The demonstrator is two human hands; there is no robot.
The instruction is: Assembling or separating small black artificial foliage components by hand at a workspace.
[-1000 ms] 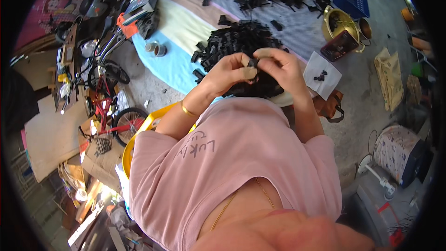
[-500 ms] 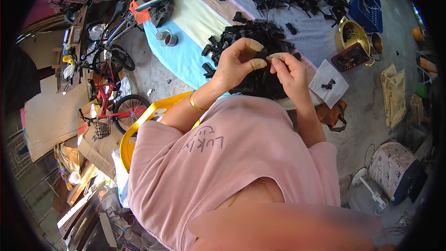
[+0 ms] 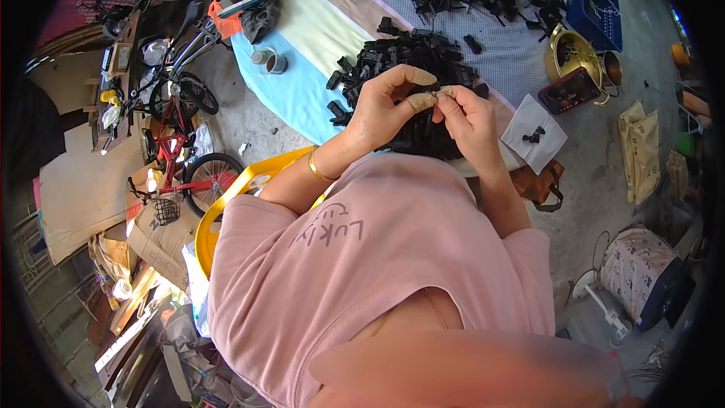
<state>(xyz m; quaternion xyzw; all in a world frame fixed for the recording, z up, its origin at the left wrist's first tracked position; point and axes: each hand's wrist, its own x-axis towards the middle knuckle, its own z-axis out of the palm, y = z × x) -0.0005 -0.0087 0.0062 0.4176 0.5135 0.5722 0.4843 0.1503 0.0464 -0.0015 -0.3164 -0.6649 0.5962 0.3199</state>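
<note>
A person's left hand [image 3: 384,106] is curving over a black pile [image 3: 404,49], its thumb and forefinger standing apart; the right hand [image 3: 471,117] is pinching finger and thumb together right by the left thumb tip. Whether either is grasping anything, I cannot tell. The pile is lying on a striped cloth [image 3: 310,38]. Rightward, a phone [image 3: 568,92] is lying near white paper [image 3: 542,154] that is holding black bits [image 3: 534,136].
</note>
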